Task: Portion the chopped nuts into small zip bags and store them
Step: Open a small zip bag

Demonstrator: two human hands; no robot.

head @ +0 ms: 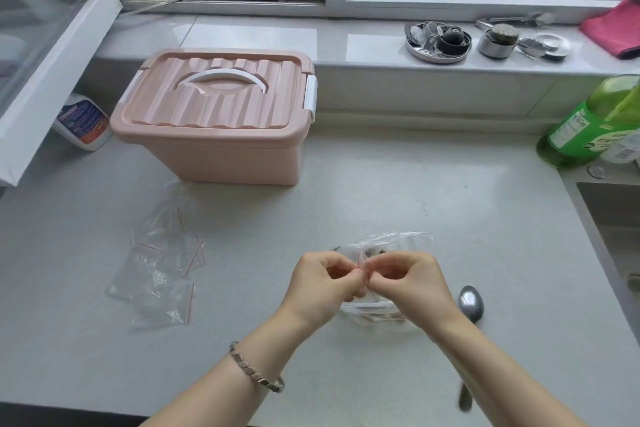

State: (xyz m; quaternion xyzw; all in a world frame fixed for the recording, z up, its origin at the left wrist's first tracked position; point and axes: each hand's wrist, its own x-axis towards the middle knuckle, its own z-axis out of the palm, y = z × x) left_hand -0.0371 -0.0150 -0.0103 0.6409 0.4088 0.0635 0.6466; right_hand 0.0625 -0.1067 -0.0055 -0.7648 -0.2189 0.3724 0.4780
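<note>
— Where's the storage box (211,121)?
— Back of your bench (381,184), left of centre; the empty zip bags (162,274) lie before it.
— And the spoon (471,303)?
— Just right of your right hand (412,282), which meets your left hand (322,284) at front centre, a zip bag (361,255) between them. The sink (602,215) lies far right, a bottle (581,135) behind it.

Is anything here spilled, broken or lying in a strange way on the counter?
Nothing looks spilled or damaged. Only the empty zip bags lie scattered and overlapping, at different angles, on the left part of the counter.
</note>
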